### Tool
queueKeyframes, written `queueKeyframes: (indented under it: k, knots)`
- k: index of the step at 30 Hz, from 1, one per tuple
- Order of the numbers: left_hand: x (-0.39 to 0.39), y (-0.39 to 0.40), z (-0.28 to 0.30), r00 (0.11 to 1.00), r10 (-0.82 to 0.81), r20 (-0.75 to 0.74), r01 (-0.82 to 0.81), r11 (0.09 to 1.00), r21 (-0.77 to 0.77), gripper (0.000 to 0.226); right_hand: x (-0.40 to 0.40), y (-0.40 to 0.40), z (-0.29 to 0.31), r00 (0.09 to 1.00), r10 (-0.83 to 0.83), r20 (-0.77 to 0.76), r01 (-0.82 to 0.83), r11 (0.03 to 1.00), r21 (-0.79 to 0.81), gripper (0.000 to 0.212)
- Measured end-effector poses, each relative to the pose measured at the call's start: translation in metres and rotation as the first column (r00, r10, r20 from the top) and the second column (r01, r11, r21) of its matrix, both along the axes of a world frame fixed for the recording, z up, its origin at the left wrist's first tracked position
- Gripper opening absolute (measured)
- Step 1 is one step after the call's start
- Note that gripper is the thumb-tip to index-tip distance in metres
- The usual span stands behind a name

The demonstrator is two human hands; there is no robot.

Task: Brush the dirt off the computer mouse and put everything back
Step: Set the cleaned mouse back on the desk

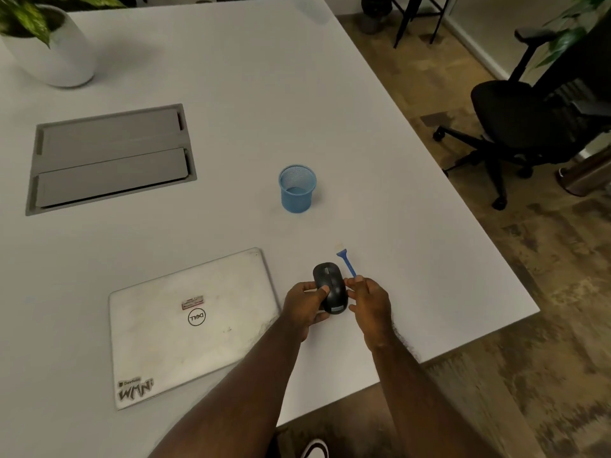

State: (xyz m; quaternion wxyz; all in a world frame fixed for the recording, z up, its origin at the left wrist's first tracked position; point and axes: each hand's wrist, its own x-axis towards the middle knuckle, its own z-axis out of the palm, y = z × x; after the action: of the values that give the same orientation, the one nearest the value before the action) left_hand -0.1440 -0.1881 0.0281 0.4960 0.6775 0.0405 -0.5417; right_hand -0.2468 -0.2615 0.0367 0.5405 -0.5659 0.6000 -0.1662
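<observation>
I see the black computer mouse (330, 289) held just above the white table (231, 94), near its front right part, between my two hands. My left hand (305, 307) grips it from the left side: the thumb lies across the mouse's top, about halfway along its body, and the other fingers curl beneath and behind it, mostly hidden from me. The mouse's front end with the scroll wheel points away from me, and its rear end sticks out past the fingers toward me.

My right hand (370, 299) sits just beside the mouse on its right. Its fingers are pinched closed around the handle of a small blue brush (347, 262), gripping it at the lower end. The brush slants up and away from that hand, its pale bristle head past the mouse's front right edge, close to the mouse; I cannot tell whether the handle touches the mouse's side.

A closed silver Dell laptop (188, 325) lies on the table just left of my left hand. A blue mesh pen cup (297, 190) stands upright and well apart beyond the mouse. Farther left I see a grey cable hatch (109, 160) set into the tabletop, and a white plant pot (56, 51) at the far left corner. A black office chair (529, 123) stands on the floor off to the right.
</observation>
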Motion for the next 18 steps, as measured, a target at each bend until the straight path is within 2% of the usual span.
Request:
queueKeyframes:
  k: [6, 12, 18]
  knots:
    - [-0.001, -0.01, -0.02, 0.995, -0.006, 0.098, 0.001, 0.998, 0.055, 0.03, 0.006, -0.004, -0.019, 0.998, 0.007, -0.067, -0.008, 1.0, -0.011, 0.03]
    - [-0.006, -0.017, -0.032, 0.959, -0.072, 0.273, 0.023, 0.984, 0.179, 0.026, 0.007, -0.005, -0.031, 0.997, 0.017, -0.073, -0.017, 1.0, -0.005, 0.026]
    - [-0.01, -0.021, -0.038, 0.926, -0.117, 0.358, 0.029, 0.97, 0.242, 0.031, 0.006, -0.01, -0.034, 0.997, 0.02, -0.075, -0.021, 1.0, -0.017, 0.026]
